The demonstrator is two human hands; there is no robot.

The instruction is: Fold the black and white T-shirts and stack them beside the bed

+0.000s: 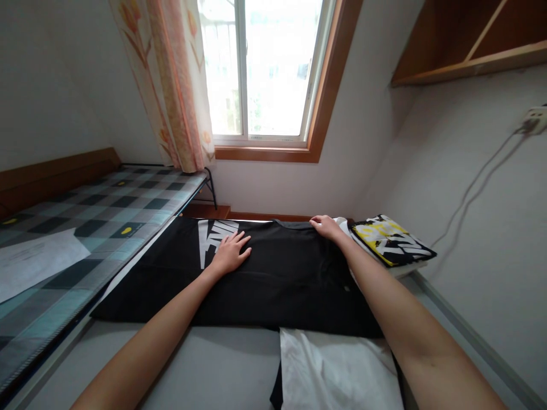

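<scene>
A black T-shirt [273, 285] with large white lettering lies spread sideways across the pale table top [213, 364]. My left hand [231, 253] rests flat on it beside the lettering, fingers apart. At the shirt's far edge, near the dark grey collar band [293, 225], my right hand [327, 226] has its fingers closed on the fabric. White cloth [337, 364] with black along its sides extends from under the shirt towards me. It is unclear whether this cloth belongs to the same garment.
Folded clothing [391, 239] in black, yellow and white is stacked at the right. A bed with a checked mattress [141, 199] stands left, with a paper sheet [38, 259] on it. Behind are a curtain [175, 85] and window [273, 68]; a cable [474, 176] hangs right.
</scene>
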